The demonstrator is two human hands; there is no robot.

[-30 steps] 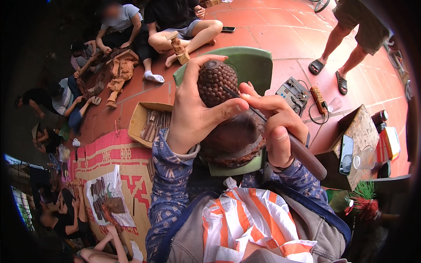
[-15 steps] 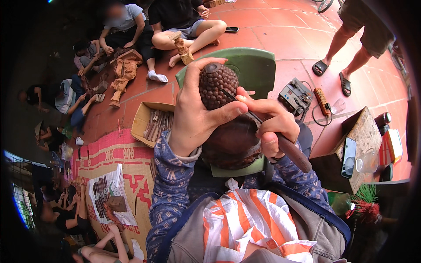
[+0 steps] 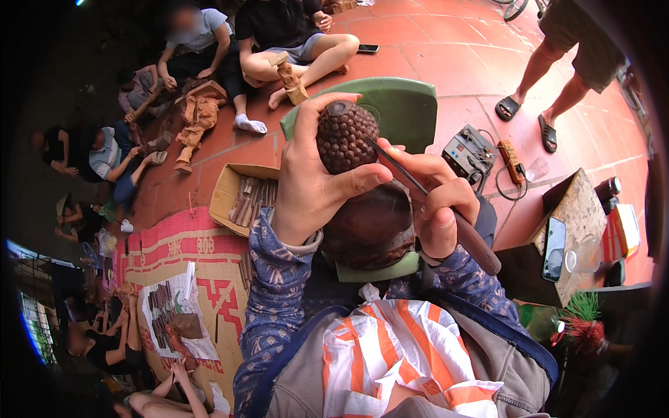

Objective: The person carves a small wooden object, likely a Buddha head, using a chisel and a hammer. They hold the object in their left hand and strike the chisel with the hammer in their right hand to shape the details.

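A dark brown wood carving [image 3: 369, 230] rests in front of me, its top a knob covered in rows of small round bumps [image 3: 346, 139]. My left hand [image 3: 306, 181] is wrapped around the left side of that knob, thumb stretched across below it. In my right hand [image 3: 446, 205] is a carving chisel [image 3: 476, 244] with a long dark wooden handle and thin metal shaft. Its tip points up and left at the knob's right edge; whether it touches the bumps is hard to tell. Both hands cover part of the carving.
Behind the carving is a green plastic seat [image 3: 411, 104]. A cardboard box [image 3: 221, 202] of chisels stands left, beside a patterned mat [image 3: 230, 261]. To the right are a grey control box [image 3: 468, 150], a power strip [image 3: 512, 164] and a block bearing a phone [image 3: 554, 249]. Several people sit nearby.
My right hand has shifted slightly right, drawing the chisel's tip from among the bumps toward the knob's right edge. My left hand keeps its hold, almost unmoved.
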